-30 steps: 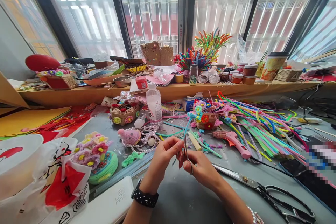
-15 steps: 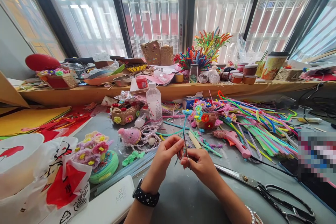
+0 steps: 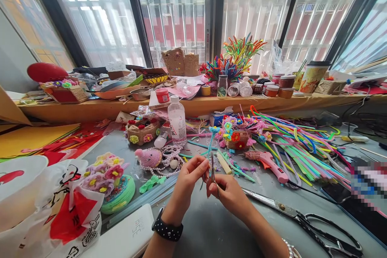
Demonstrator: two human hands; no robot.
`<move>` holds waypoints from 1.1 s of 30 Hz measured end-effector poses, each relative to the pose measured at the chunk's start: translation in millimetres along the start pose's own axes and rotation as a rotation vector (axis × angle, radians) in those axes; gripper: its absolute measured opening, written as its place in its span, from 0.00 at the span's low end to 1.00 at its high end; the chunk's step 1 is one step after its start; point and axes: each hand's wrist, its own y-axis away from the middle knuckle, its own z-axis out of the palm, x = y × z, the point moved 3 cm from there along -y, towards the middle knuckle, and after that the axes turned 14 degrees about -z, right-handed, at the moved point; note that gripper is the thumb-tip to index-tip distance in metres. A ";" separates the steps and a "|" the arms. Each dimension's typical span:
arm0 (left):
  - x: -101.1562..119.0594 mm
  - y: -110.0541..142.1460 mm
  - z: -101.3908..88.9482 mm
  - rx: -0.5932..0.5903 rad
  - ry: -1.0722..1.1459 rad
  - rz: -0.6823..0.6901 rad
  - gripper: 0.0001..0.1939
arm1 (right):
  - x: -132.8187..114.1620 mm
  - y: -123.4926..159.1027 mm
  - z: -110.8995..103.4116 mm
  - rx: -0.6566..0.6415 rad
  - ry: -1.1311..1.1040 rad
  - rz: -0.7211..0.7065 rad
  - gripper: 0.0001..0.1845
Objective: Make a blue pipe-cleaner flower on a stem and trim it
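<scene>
My left hand (image 3: pixel 192 175) pinches the stem of a blue pipe-cleaner flower (image 3: pixel 214 130), which stands upright above the fingers with its yellow-centred head toward the back. In my right hand (image 3: pixel 228 188) is a small pair of scissors (image 3: pixel 213 166), its thin blades pointing up beside the stem. The fingers hide part of the handles, and whether the blades touch the stem I cannot tell. Just behind the hands lie a pale glue stick (image 3: pixel 223 163) and snippets of pipe cleaner. A twine basket (image 3: pixel 237 144) with fuzzy flowers stands farther back.
Large black-handled shears (image 3: pixel 284 208) and a pink glue gun (image 3: pixel 269 164) lie to the right, near a heap of pipe cleaners (image 3: pixel 298 153). On the left are a white power bank (image 3: pixel 127 229), a plastic bag (image 3: pixel 69 205) and a flower pot (image 3: pixel 117 195). A bottle (image 3: pixel 177 123) stands behind.
The view has shifted slightly. The scissors blades stand a little more upright beside the stem, and my right hand has turned slightly. Both hands keep their hold.
</scene>
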 end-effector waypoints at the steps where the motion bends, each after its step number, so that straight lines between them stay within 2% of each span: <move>1: 0.0 0.0 0.2 -0.006 0.000 0.001 0.08 | -1.3 0.1 0.3 -0.014 -0.001 -0.009 0.34; 7: -2.0 -3.4 0.1 -0.072 -0.051 -0.024 0.11 | -4.5 -0.1 -0.3 -0.038 -0.017 -0.035 0.33; 10: -4.2 -6.3 0.7 -0.142 -0.094 -0.060 0.11 | -3.2 -0.5 -1.7 -0.014 -0.018 -0.050 0.34; 13: -4.9 -7.8 0.3 -0.161 -0.095 -0.063 0.11 | -1.1 -0.8 -3.1 0.022 -0.027 -0.048 0.33; 19: -3.0 -8.0 -3.0 -0.097 -0.077 -0.033 0.10 | 3.9 -0.6 -4.9 0.093 0.039 0.067 0.27; 25: -2.7 -8.1 -6.6 -0.022 -0.065 0.033 0.09 | 5.1 -0.7 -3.9 0.105 0.070 0.092 0.25; 33: -2.1 -7.0 -5.8 0.016 -0.042 0.075 0.08 | 4.0 -0.8 -0.9 0.027 0.010 0.020 0.34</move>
